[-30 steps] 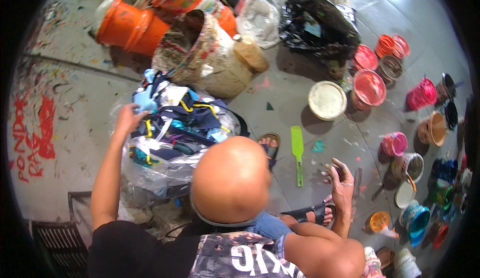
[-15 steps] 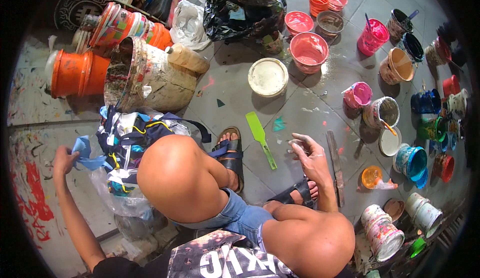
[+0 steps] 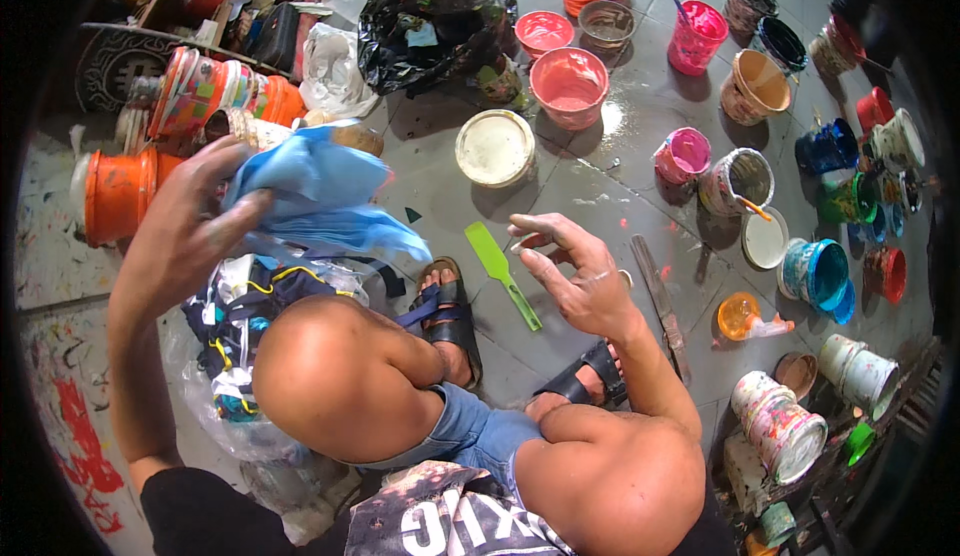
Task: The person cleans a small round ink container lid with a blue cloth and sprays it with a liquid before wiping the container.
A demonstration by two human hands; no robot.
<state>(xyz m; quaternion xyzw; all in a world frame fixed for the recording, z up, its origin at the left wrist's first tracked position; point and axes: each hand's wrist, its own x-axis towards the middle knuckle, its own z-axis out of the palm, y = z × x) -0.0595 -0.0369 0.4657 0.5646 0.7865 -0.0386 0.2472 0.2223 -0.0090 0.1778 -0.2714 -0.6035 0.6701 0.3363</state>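
Observation:
A bunched light-blue cloth (image 3: 310,181) hangs from my left hand (image 3: 190,226), its thumb and fingers closed on one end. The cloth is raised in front of a big paint-stained bucket and mostly hides it. My right hand (image 3: 580,281) hovers over the floor ahead of my right foot. Its fingers are bent but apart, smudged with pale paint, and nothing shows between them. Between my hands, a green plastic spatula (image 3: 488,251) lies on the tiles. Below the cloth, beside my left knee, sits a clear plastic bag of coloured cloth scraps (image 3: 235,321).
A round tub with a whitish lid (image 3: 496,148) stands ahead. Beyond it are a pink paint bucket (image 3: 569,91) and a black bin bag (image 3: 425,41). Several paint pots crowd the right side, near a flat wooden stick (image 3: 660,306). Orange buckets (image 3: 122,196) lie at left.
My left hand has swung up and forward from beside the scrap bag, lifting the blue cloth with it. My right hand has moved slightly left and stays without a hold.

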